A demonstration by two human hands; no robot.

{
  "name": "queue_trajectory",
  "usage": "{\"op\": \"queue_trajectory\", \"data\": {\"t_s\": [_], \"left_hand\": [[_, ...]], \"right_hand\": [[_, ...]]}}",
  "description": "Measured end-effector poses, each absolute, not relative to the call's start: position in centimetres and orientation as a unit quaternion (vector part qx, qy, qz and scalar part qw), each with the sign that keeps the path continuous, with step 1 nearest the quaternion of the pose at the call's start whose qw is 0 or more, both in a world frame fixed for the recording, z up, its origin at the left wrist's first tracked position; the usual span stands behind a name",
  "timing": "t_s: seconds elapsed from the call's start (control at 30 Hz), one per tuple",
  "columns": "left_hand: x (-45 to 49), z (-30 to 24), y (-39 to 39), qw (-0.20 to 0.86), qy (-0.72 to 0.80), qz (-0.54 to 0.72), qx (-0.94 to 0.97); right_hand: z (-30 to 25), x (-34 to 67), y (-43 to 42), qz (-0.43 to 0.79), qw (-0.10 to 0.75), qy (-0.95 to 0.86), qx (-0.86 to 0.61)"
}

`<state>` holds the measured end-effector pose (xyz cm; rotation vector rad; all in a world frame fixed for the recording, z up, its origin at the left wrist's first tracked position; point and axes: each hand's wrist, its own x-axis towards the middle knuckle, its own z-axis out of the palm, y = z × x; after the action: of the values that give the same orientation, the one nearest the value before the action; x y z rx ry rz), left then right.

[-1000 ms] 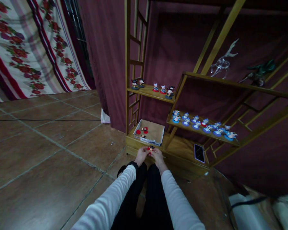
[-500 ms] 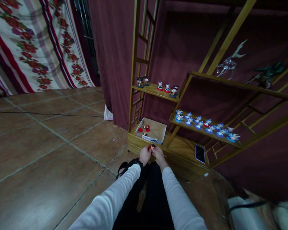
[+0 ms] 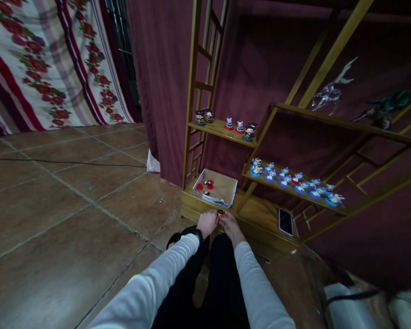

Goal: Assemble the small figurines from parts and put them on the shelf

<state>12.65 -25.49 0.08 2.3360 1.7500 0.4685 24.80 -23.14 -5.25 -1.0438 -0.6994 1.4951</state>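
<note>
Just in front of the shelf unit's lower edge, my left hand [image 3: 207, 222] and my right hand [image 3: 229, 225] are together, fingers closed. Between their fingertips is a small dark-haired figurine [image 3: 220, 212], mostly covered by the fingers; only its dark top shows clearly. Right beyond my hands, an open cardboard box [image 3: 222, 183] rests on the bottom shelf. Inside it lie a red disc [image 3: 199, 186] and a few dark-and-red figurine pieces [image 3: 208, 183].
Several dark-haired and white-headed figurines [image 3: 229, 123] stand on the upper left shelf. The middle shelf carries several blue-and-white figurines [image 3: 284, 177]. A phone [image 3: 285, 221] lies on the bottom shelf. A glass deer [image 3: 329, 97] stands higher up.
My hands have shifted slightly right and down with the figurine. The left hand has turned over it, and the red part seen at its fingers earlier is now hidden.
</note>
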Motion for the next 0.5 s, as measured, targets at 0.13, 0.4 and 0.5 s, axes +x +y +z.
{"op": "queue_trajectory", "data": {"t_s": [0.13,0.4,0.5], "left_hand": [[12.6,-0.3,-25.4,0.072,0.585,0.156,0.793],[12.7,-1.5,-25.0,-0.016,0.573,0.167,0.803],[12.8,-1.9,-25.1,-0.031,0.567,0.169,0.806]], "right_hand": [[-5.7,24.9,-22.7,0.636,0.557,-0.293,-0.447],[-6.1,25.3,-22.2,0.664,0.561,-0.284,-0.404],[-6.0,25.5,-22.2,0.657,0.564,-0.294,-0.406]]}}
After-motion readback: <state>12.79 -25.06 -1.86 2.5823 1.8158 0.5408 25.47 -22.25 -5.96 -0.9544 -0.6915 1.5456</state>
